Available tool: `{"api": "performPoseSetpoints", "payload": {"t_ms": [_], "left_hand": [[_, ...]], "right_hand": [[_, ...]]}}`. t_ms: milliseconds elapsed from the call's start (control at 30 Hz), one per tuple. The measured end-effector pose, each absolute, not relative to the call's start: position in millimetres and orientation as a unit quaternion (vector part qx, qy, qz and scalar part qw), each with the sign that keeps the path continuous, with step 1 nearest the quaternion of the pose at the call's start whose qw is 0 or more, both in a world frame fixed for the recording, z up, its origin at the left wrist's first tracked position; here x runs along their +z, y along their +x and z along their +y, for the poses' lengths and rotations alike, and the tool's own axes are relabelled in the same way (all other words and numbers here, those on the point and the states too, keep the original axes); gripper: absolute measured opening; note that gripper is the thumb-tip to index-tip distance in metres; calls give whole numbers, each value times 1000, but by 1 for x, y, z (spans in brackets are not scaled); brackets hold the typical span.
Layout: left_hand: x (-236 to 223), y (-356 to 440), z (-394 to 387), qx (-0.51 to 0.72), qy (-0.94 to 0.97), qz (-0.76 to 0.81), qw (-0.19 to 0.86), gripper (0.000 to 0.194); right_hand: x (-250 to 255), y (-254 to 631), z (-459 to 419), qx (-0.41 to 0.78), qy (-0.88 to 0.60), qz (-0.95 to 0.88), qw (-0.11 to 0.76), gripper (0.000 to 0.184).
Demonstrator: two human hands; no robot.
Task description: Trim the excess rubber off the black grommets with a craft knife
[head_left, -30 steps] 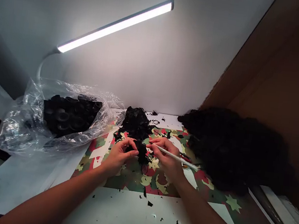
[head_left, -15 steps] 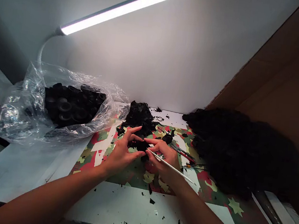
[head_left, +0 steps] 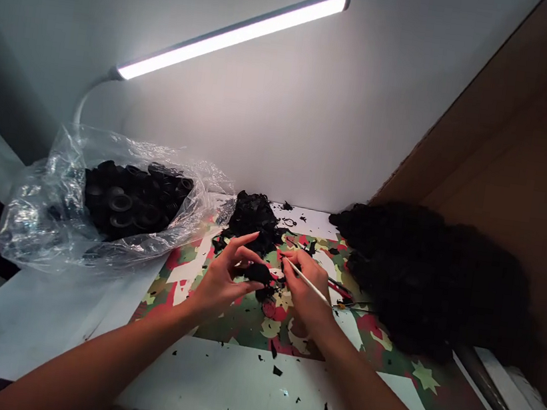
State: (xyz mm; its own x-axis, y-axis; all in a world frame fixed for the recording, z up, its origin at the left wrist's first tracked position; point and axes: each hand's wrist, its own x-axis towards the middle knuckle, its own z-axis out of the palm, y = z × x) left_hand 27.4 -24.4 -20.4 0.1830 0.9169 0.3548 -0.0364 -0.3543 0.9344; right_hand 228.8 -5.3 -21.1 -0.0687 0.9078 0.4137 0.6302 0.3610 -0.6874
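Observation:
My left hand (head_left: 228,273) pinches a small black rubber-like piece (head_left: 258,272) between thumb and fingers, with the index finger raised. Just to the right, my right hand (head_left: 304,283) grips a slim white stick-like tool (head_left: 311,281) like a pen; I cannot make out its exact kind. A gap separates the right fingertips from the black piece. Beyond my hands lies a heap of black scraps (head_left: 254,219). More dark bits lie beneath the left hand on the camouflage-patterned sheet (head_left: 237,325).
At left, a clear plastic bag (head_left: 29,226) holds several black ringed rubber parts (head_left: 120,203). A large black pile (head_left: 425,279) sits at right against cardboard (head_left: 501,161). Slim tools (head_left: 340,289) lie beside my right hand. A lit lamp (head_left: 235,35) hangs above.
My right hand has drawn away from the black piece to the right with the white tool, opening a gap. My left hand keeps its hold. The view has shifted slightly.

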Motion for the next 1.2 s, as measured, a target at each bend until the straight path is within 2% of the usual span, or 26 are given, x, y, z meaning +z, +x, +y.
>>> {"api": "performPoseSetpoints", "payload": {"t_ms": [100,200,433,633,767,867,967,1100,1200], "left_hand": [[-21,23,-19,557,586,317,496,73],[-20,19,-14,540,576,330,517,57],[-25,19,-12,504,610,398,465,42],[-23,21,-16,477,585,420,504,45],[-22,22,-17,467,610,431,474,40],[-23,24,-17,433,599,454,498,37],[-21,24,-17,402,559,483,542,40],[-18,23,-16,383,560,487,550,32],[-20,24,-16,373,589,476,536,32]], "right_hand": [[-21,246,7,163,-575,-700,391,16],[-15,251,7,269,-534,-708,376,19],[-1,225,-22,347,-439,-677,479,21],[-1,211,-35,370,-433,-679,463,20],[-2,206,-35,385,-448,-659,465,20],[-5,210,-27,393,-451,-627,499,20],[-11,220,-16,342,-472,-589,560,13],[-13,228,-12,322,-467,-649,508,25],[-9,219,-18,304,-445,-713,449,17]]}}
